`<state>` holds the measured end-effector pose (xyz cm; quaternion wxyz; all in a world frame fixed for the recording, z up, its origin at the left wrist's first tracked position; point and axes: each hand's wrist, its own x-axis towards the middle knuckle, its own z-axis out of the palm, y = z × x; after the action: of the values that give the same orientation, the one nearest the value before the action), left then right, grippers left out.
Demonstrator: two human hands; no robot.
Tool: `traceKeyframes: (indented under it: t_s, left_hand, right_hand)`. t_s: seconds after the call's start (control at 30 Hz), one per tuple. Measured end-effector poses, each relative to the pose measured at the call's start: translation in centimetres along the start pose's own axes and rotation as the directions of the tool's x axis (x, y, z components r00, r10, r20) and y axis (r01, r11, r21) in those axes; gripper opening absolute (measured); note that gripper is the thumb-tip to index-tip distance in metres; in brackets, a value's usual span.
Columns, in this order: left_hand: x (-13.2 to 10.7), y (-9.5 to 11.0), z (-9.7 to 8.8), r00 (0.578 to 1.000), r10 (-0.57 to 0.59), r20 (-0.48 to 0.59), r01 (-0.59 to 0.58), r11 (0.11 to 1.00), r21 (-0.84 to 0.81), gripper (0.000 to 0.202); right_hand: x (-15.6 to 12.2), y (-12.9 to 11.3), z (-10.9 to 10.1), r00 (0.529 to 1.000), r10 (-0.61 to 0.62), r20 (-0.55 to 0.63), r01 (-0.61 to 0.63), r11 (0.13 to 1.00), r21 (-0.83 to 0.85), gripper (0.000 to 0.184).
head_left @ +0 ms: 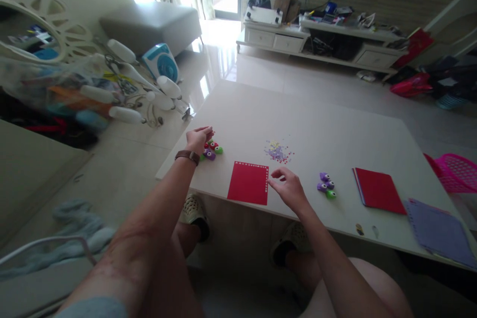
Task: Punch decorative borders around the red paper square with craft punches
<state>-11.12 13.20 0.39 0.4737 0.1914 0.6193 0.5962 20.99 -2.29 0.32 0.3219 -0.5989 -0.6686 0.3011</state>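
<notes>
A square sheet of red paper (248,184) lies flat at the table's near edge, with small punched holes along its top and right sides. My right hand (288,186) is at the paper's right edge, fingers bent, with a small gap between thumb and forefinger. My left hand (199,138), with a brown watch strap (187,156) on the wrist, is held over a cluster of small red, green and purple craft punches with eyes (212,149). Its fingertips are pinched together; anything between them is too small to name. Behind the sheet lies a pile of tiny paper bits (278,151).
More purple and green punches (326,185) stand to the right. Beyond them are a stack of red sheets (379,190), purple sheets (441,231) and two small flat items (359,229). A pink basket (458,171) is past the table's right end; a white lamp (141,82) is at the left.
</notes>
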Motion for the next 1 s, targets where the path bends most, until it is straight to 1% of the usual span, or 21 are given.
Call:
traceKeyframes:
  t_s: [0.07, 0.13, 0.2, 0.27, 0.37, 0.43, 0.47, 0.53, 0.6, 0.67, 0.7, 0.73, 0.77, 0.83, 0.87, 0.9, 0.93, 1.0]
  left_hand:
    - [0.3, -0.1, 0.2, 1.000, 0.028, 0.012, -0.028, 0.999, -0.022, 0.017]
    - [0.4, 0.1, 0.4, 0.999, 0.031, 0.026, -0.031, 0.999, -0.022, 0.013]
    - [0.3, 0.8, 0.6, 1.000, 0.009, 0.012, -0.009, 1.000, -0.005, 0.009]
    - [0.0, 1.6, 0.6, 1.000, -0.005, -0.008, 0.005, 1.000, -0.002, 0.009]
    - [-1.0, 2.9, 0.6, 1.000, 0.015, 0.009, -0.015, 1.000, -0.015, 0.011]
    - [-2.2, 3.3, 0.7, 0.997, 0.056, 0.061, -0.055, 0.998, -0.005, 0.010]
    - [-3.0, 3.4, 0.7, 0.991, 0.080, 0.104, -0.082, 0.997, 0.011, 0.009]
    - [-4.5, 3.0, 1.0, 0.972, 0.118, 0.206, -0.136, 0.988, 0.076, 0.007]
    - [-6.0, 2.3, 1.4, 0.943, 0.127, 0.307, -0.187, 0.967, 0.174, 0.009]
    - [-7.3, 1.4, 2.0, 0.898, 0.118, 0.424, -0.259, 0.920, 0.293, 0.011]
    - [-7.9, 0.9, 2.4, 0.865, 0.116, 0.489, -0.320, 0.877, 0.359, 0.011]
    - [-8.6, 0.5, 2.6, 0.823, 0.117, 0.556, -0.402, 0.811, 0.425, 0.012]
    - [-9.2, 0.1, 2.9, 0.775, 0.117, 0.621, -0.496, 0.722, 0.482, 0.013]
    - [-10.5, -0.7, 3.1, 0.667, 0.088, 0.740, -0.676, 0.489, 0.551, 0.016]
    - [-11.2, -1.2, 3.0, 0.613, 0.045, 0.789, -0.743, 0.373, 0.556, 0.018]
    - [-11.9, -1.8, 2.9, 0.560, -0.020, 0.828, -0.793, 0.275, 0.543, 0.021]
    - [-12.5, -2.3, 2.6, 0.514, -0.093, 0.853, -0.830, 0.199, 0.521, 0.023]
    - [-13.5, -3.6, 2.1, 0.439, -0.206, 0.875, -0.877, 0.114, 0.467, 0.025]
  right_hand:
    - [0.0, -0.1, -0.1, 1.000, -0.003, -0.001, 0.003, 1.000, -0.004, 0.012]
    - [-0.1, -0.3, -0.2, 1.000, -0.004, -0.001, 0.004, 1.000, -0.006, 0.012]
    - [-0.2, -0.5, -0.3, 1.000, -0.005, 0.000, 0.005, 1.000, -0.010, 0.011]
    - [-0.2, -0.6, -0.5, 1.000, -0.007, -0.006, 0.007, 1.000, -0.020, 0.010]
    - [0.1, -0.6, -1.3, 0.999, 0.001, -0.045, -0.004, 0.998, -0.065, 0.009]
    - [0.5, -0.2, -2.3, 0.995, 0.016, -0.095, -0.028, 0.991, -0.129, 0.007]
    - [0.8, 0.2, -2.9, 0.991, 0.028, -0.132, -0.051, 0.984, -0.170, 0.007]
    - [1.1, 1.2, -4.3, 0.974, 0.076, -0.213, -0.129, 0.961, -0.243, 0.010]
    - [1.3, 2.2, -5.4, 0.960, 0.144, -0.239, -0.213, 0.931, -0.296, 0.015]
    - [1.2, 3.0, -6.0, 0.960, 0.209, -0.187, -0.264, 0.899, -0.349, 0.018]
    - [1.0, 3.3, -6.1, 0.962, 0.238, -0.138, -0.273, 0.886, -0.374, 0.018]
    - [0.8, 3.4, -6.0, 0.961, 0.264, -0.081, -0.274, 0.876, -0.396, 0.017]
    - [0.6, 3.4, -5.8, 0.958, 0.285, -0.021, -0.267, 0.870, -0.413, 0.016]
    - [0.2, 3.2, -5.2, 0.952, 0.293, 0.091, -0.227, 0.870, -0.437, 0.016]
    - [0.0, 3.0, -4.8, 0.949, 0.283, 0.138, -0.195, 0.872, -0.448, 0.016]
    - [-0.1, 2.8, -4.4, 0.947, 0.268, 0.179, -0.160, 0.874, -0.459, 0.015]
    - [-0.2, 2.6, -4.1, 0.944, 0.254, 0.212, -0.129, 0.872, -0.472, 0.013]
    - [-0.2, 2.5, -3.6, 0.935, 0.251, 0.250, -0.097, 0.861, -0.500, 0.015]
